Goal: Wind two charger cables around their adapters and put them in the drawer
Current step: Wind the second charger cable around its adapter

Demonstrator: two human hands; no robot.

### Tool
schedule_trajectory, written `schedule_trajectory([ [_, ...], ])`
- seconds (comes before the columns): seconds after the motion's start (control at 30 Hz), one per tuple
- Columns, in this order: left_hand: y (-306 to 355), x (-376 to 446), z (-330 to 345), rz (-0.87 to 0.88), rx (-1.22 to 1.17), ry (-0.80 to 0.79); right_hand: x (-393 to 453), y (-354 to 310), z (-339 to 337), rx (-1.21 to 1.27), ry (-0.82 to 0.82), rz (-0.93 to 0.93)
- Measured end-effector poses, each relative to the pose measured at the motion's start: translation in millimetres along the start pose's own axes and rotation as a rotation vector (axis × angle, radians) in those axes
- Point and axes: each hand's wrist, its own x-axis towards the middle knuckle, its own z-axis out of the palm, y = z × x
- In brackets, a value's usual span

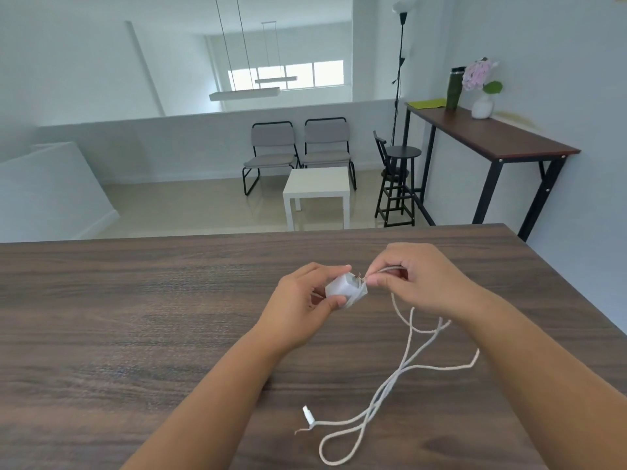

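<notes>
My left hand (302,300) has its fingers curled round the white adapter (344,289), held just above the wood-grain worktop (135,317). My right hand (420,276) pinches the white charger cable (403,364) right beside the adapter; the rest trails loose across the worktop to its connector (308,414). No readable brand or writing anywhere.

Two bare forearms, left hand (302,296), right hand (420,276), short trimmed nails visible on fingers
</notes>
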Motion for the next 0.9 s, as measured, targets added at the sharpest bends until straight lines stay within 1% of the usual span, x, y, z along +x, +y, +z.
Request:
schedule_trajectory([
  [0.1,2,1,-3,-0.039,-0.067,-0.02,-1,10,6,0.092,0.04,-0.009],
  [0.2,1,-1,-5,-0.075,-0.114,-0.097,-4,14,10,0.226,0.043,0.017],
  [0.33,1,-2,-9,-0.094,-0.182,-0.174,-5,21,14,0.339,-0.016,0.055],
  [0.43,2,-2,-11,-0.136,-0.255,-0.193,-2,24,19,0.435,-0.055,0.07],
  [0.53,4,-1,-11,-0.166,-0.379,-0.19,1,23,24,0.63,-0.053,0.06],
  [0.63,7,-1,-10,-0.197,-0.592,-0.153,2,22,35,0.943,-0.032,0.091],
  [0.7,9,-2,-7,-0.218,-0.718,-0.112,3,17,42,1.061,0.035,0.12],
  [0.77,9,-2,-2,-0.225,-0.788,-0.067,4,13,51,1.099,0.113,0.157],
  [0.9,9,-1,10,-0.28,-0.94,0.064,3,7,62,1.021,0.232,0.192],
])
